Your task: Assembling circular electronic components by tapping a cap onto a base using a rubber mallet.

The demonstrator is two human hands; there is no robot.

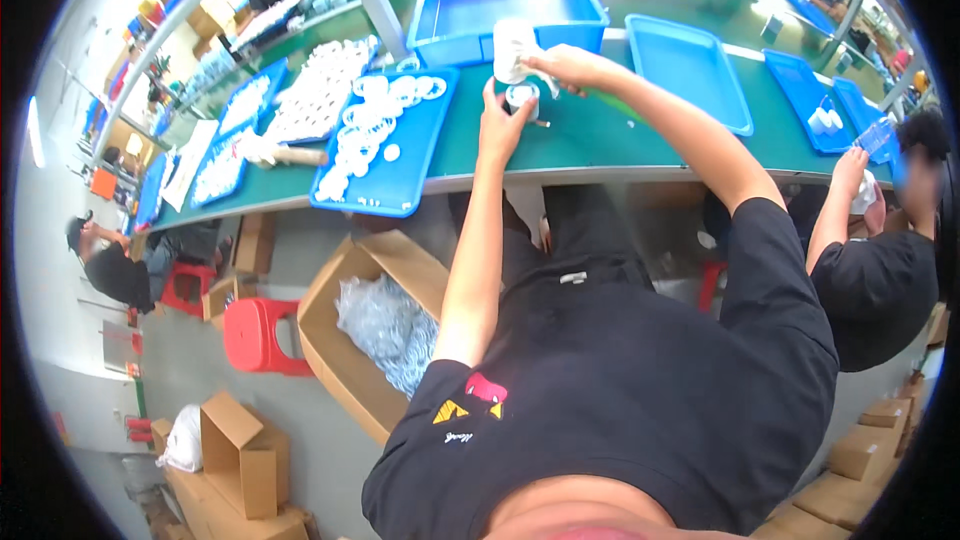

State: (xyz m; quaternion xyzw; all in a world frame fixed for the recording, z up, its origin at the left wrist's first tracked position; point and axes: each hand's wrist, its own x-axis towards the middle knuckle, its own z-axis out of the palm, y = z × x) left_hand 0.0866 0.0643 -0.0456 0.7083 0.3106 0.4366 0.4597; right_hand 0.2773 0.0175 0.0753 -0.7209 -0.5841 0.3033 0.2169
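Over the green workbench, my left hand is closed around a small round part with a white top. My right hand reaches in from the right, closed on a larger white rounded object, whose kind I cannot make out. It is just above the round part; whether the two touch is unclear. A blue tray left of my hands holds several white rings and smaller white pieces. A thin pale piece sticks out beside my left fingers.
A large blue bin stands behind my hands, and a shallow blue tray lies to the right. Many white parts cover the bench at left. Below are an open carton and a red stool. A co-worker sits at right.
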